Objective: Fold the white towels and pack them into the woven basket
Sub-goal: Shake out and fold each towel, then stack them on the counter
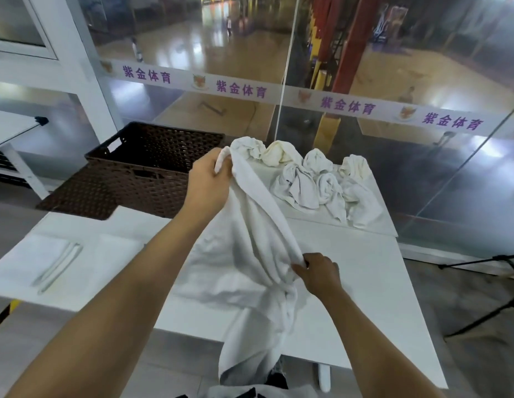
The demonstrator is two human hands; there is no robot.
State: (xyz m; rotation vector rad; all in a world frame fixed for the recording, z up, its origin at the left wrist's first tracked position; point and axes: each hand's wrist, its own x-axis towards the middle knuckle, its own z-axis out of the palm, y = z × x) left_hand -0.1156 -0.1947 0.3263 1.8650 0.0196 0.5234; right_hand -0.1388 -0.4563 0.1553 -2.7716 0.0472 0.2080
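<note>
Our left hand (pixel 207 182) has its fingers (pixel 221 160) clamped on a top corner of the white towel (pixel 250 239), lifted high, while our right hand (pixel 317 272) pinches the bunched edge lower down, probably to find its corners and shake it flat. The towel trails over the worktop (pixel 365 282) and off its near edge. The woven basket (pixel 152 165) waits behind left, the crumpled towels (pixel 316 179) behind right, a folded towel (pixel 46 259) far left.

White table (pixel 365 282) in the foreground. Behind it, a glass wall (pixel 422 182) crossed by a white band with purple characters (pixel 241 89). Black tripod legs (pixel 494 305) at right; white window frame (pixel 34 38) at upper left; yellow-and-black floor marking (pixel 5 310) at lower left.
</note>
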